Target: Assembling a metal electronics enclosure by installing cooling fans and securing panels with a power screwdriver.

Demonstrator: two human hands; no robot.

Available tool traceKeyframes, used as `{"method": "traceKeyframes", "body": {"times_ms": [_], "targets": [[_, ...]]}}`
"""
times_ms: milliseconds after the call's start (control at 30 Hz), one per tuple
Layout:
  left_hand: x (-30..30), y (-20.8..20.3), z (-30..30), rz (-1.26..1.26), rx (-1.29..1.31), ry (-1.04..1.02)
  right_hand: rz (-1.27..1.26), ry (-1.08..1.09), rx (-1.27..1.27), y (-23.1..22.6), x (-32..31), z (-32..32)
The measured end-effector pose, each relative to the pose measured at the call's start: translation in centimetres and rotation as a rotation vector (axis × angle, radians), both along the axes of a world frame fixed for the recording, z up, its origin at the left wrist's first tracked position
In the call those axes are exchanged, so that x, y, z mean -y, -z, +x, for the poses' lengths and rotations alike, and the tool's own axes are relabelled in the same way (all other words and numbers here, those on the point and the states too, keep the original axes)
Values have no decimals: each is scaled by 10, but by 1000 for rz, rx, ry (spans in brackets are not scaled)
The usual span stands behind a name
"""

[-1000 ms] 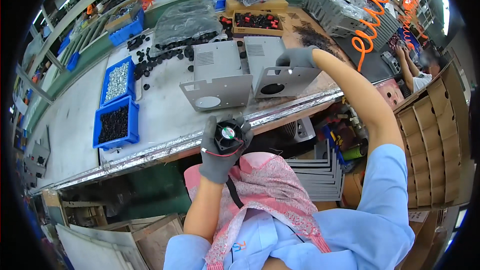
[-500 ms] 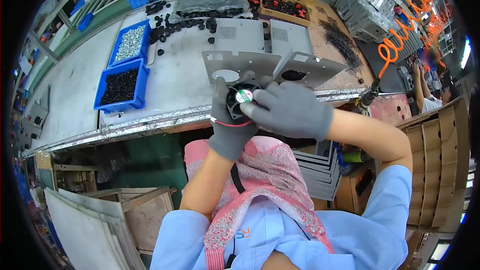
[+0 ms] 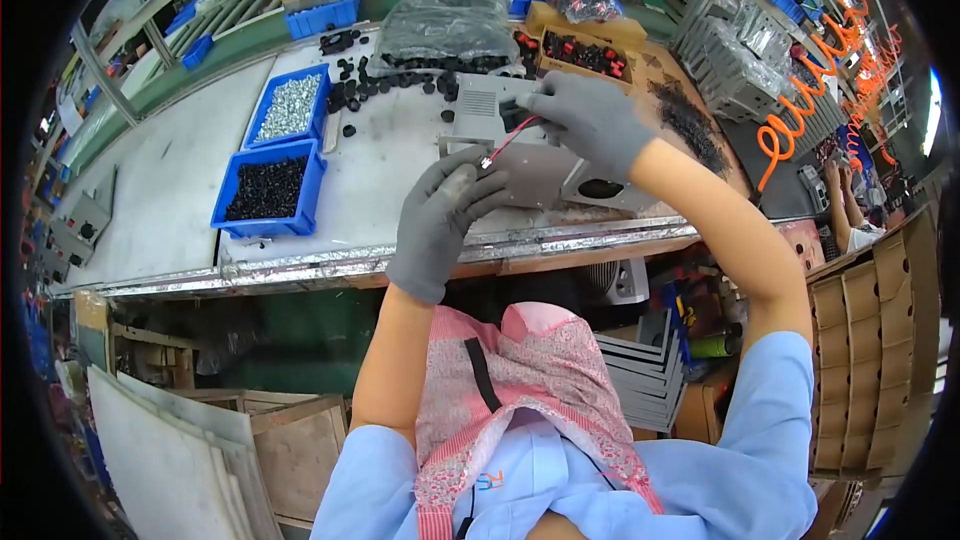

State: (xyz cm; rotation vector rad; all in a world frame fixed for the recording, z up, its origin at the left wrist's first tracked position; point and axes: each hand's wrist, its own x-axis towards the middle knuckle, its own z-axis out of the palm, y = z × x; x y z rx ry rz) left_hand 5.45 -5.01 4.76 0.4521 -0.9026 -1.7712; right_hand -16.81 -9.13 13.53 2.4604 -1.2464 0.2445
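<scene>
Red cable (image 3: 511,137) slants, its long axis running from the white plug (image 3: 487,163), pointing near-left and pinched by the left hand (image 3: 436,225), rightward and away to the right hand (image 3: 598,122), gripping a mostly hidden dark part (image 3: 514,117) before the grey metal housing (image 3: 482,100).

- Single head-worn wide fisheye view, looking down and forward from above the wearer's torso (image 3: 560,475), lower middle.
- Near the table (image 3: 375,185), which crosses mid-frame.

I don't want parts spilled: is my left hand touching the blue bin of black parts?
Apart. The head view shows white bench between the left hand and the bin.
</scene>
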Motion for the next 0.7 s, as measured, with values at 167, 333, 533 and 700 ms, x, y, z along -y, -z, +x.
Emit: {"method": "traceKeyframes", "body": {"times_ms": [167,333,533,700], "targets": [[-2,8,12,83,53,-154,805,364,56,-25,19,36],[2,26,28,138,278,-338,913,227,61,30,61,22],[18,51,33,28,396,-428,1063,112,340,40,60,11],[41,74,23,-408,682,-466,1053,59,574,24,46,10]]}}
